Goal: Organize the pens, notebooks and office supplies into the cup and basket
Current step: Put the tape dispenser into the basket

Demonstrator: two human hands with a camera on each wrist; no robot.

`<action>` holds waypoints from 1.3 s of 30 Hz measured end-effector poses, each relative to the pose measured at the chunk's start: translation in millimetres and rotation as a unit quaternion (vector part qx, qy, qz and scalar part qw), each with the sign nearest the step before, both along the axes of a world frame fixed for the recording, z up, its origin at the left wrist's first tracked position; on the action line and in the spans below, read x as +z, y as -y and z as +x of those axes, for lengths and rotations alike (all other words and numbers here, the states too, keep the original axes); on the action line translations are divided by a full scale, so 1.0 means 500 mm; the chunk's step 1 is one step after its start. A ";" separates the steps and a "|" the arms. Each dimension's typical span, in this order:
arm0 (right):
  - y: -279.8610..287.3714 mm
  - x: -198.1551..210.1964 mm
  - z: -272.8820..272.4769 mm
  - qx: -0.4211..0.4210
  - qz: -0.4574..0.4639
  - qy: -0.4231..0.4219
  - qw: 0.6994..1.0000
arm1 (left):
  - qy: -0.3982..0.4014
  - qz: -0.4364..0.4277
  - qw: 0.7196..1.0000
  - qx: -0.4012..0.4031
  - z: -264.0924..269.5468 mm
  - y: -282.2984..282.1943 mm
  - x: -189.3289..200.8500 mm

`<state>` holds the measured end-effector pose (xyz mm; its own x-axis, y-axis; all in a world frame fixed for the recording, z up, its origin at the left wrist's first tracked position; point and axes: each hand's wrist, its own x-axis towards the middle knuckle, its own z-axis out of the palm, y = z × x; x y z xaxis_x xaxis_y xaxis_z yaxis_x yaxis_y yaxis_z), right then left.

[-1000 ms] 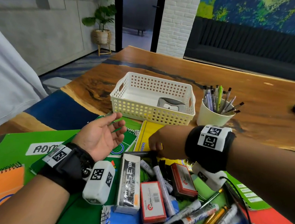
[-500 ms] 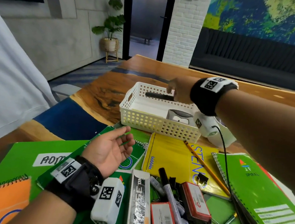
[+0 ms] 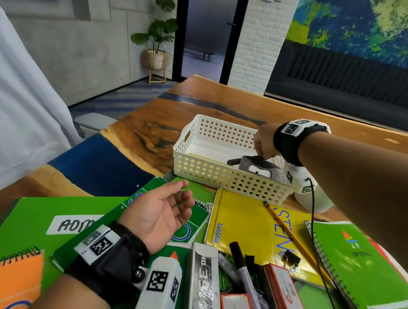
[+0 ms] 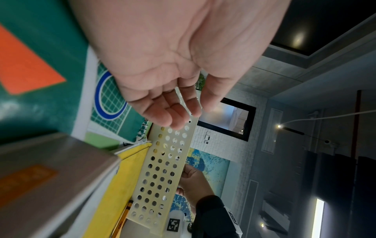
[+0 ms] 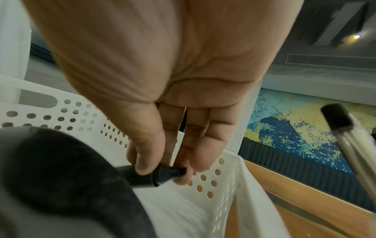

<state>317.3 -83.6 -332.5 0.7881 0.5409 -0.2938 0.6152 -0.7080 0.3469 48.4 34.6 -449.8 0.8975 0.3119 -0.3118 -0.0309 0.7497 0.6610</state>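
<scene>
Since half a second ago the right hand point(image 3: 264, 141) has dropped lower into the basket point(image 3: 197, 167), bringing the black marker point(image 5: 154, 174) down with it. Thumb and fingertips point(image 5: 142, 165) pinch the marker's end; its body lies across what looks like a grey stapler point(image 3: 258, 167), though blur makes that uncertain. The left hand point(image 3: 159, 218) rests palm up, fingers relaxed and apart, holding nothing, on a green notebook point(image 3: 145, 198) near the yellow steno pad point(image 3: 244, 222).
</scene>
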 end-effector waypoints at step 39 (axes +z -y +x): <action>0.173 -0.075 -0.252 0.065 0.012 -0.081 0.995 | -0.031 0.014 0.999 0.003 -0.009 0.009 0.019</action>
